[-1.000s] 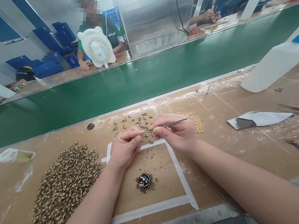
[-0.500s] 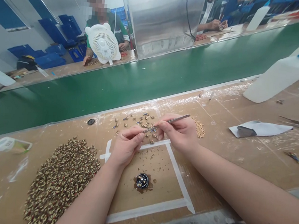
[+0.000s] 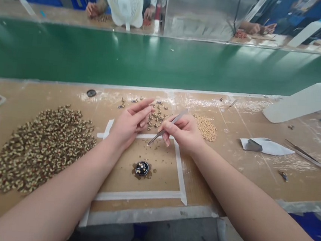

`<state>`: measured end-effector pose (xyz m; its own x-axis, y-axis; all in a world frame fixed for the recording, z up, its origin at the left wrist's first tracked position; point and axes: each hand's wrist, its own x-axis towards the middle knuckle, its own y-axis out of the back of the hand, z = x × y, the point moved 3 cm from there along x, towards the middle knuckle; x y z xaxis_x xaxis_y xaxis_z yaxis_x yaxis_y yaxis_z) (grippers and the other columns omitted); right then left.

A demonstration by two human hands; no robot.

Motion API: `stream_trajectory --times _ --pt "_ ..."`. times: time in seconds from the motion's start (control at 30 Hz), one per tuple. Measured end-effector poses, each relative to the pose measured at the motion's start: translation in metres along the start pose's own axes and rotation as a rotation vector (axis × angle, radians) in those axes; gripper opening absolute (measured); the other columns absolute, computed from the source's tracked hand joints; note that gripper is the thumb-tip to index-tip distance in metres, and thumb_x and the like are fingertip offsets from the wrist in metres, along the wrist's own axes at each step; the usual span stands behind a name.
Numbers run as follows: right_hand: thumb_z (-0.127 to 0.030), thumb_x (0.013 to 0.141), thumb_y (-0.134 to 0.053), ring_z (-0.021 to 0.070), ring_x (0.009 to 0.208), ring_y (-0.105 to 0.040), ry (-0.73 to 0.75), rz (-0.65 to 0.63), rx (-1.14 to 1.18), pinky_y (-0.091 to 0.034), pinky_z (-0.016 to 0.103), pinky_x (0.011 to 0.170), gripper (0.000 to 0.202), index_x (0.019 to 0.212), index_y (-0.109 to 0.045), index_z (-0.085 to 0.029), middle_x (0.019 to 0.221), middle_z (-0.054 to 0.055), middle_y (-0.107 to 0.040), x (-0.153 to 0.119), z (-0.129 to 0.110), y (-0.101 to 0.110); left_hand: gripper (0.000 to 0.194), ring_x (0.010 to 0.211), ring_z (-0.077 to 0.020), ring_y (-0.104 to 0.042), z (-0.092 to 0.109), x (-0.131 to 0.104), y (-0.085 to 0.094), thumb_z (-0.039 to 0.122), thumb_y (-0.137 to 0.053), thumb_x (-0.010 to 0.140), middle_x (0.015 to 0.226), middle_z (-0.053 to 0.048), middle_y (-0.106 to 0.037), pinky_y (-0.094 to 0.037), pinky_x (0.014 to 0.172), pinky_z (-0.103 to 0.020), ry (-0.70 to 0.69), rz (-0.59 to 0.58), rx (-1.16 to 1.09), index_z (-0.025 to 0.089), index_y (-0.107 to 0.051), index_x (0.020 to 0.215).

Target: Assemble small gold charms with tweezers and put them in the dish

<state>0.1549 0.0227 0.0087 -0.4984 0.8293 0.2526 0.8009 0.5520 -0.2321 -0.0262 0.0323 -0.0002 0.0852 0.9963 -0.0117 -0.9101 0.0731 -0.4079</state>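
Observation:
My right hand (image 3: 183,133) grips metal tweezers (image 3: 163,130), their tips pointing down and left above the taped area. My left hand (image 3: 129,124) is open beside a scatter of small brass-coloured parts (image 3: 157,117), its index finger and thumb stretched forward. I see nothing clear between its fingers, and it partly covers the scatter. Below both hands, a small round black dish (image 3: 142,168) holds dark liquid and several small beige pieces, with a wet patch around it. Right of my right hand is a pile of small beige beads (image 3: 206,127).
A large heap of small brown-and-cream parts (image 3: 46,144) lies left. White tape (image 3: 139,196) frames the work area. Right are a white bottle (image 3: 299,102), a white wrapper (image 3: 270,146) and another pair of tweezers (image 3: 303,152). Across the green belt (image 3: 143,62), co-workers' hands (image 3: 94,9) show near a fan (image 3: 124,1).
My hands have come apart: the left opened and moved up and left off the tweezers, whose tips now point lower. The view has levelled and tilted down.

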Motion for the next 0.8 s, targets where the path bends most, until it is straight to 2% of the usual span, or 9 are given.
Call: stream_trajectory --times 0.13,0.33,0.53,0.8 --pt "-0.038 0.094 -0.085 0.0094 0.047 -0.064 -0.002 -0.193 -0.163 -0.054 0.02 0.048 0.025 0.082 -0.08 -0.016 0.059 -0.002 -0.069 -0.008 0.002 -0.013 0.024 0.048 -0.001 -0.046 -0.001 0.001 -0.001 0.028 -0.093 0.083 0.102 -0.006 -0.081 -0.031 0.04 -0.015 -0.032 -0.034 0.026 0.023 -0.087 0.105" --pt "-0.04 0.099 -0.08 0.01 0.052 -0.063 0.088 -0.338 -0.362 -0.051 0.021 0.053 0.03 0.079 -0.078 -0.017 0.06 -0.001 -0.069 -0.011 0.001 -0.023 0.025 0.047 -0.002 -0.049 -0.003 0.001 -0.006 0.03 -0.097 0.08 0.09 -0.004 -0.081 -0.034 0.042 -0.017 -0.07 -0.055 0.007 0.018 -0.079 0.093" --pt "-0.04 0.101 -0.078 0.01 0.055 -0.064 0.159 -0.386 -0.457 -0.049 0.022 0.056 0.031 0.082 -0.08 -0.017 0.065 0.0 -0.072 -0.011 0.0 -0.025 0.029 0.044 -0.0017 -0.047 -0.004 0.001 -0.006 0.037 -0.091 0.088 0.091 -0.002 -0.08 -0.032 0.04 -0.018 -0.061 -0.062 0.062 0.018 -0.07 0.093" --pt "-0.036 0.101 -0.078 0.0106 0.058 -0.065 0.164 -0.398 -0.491 -0.048 0.023 0.059 0.029 0.081 -0.079 -0.016 0.067 0.001 -0.073 -0.012 0.001 -0.024 0.032 0.041 -0.0008 -0.043 -0.004 0.001 -0.006 0.041 -0.089 0.091 0.081 -0.001 -0.077 -0.029 0.04 -0.019 -0.075 -0.063 0.078 0.016 -0.07 0.09"
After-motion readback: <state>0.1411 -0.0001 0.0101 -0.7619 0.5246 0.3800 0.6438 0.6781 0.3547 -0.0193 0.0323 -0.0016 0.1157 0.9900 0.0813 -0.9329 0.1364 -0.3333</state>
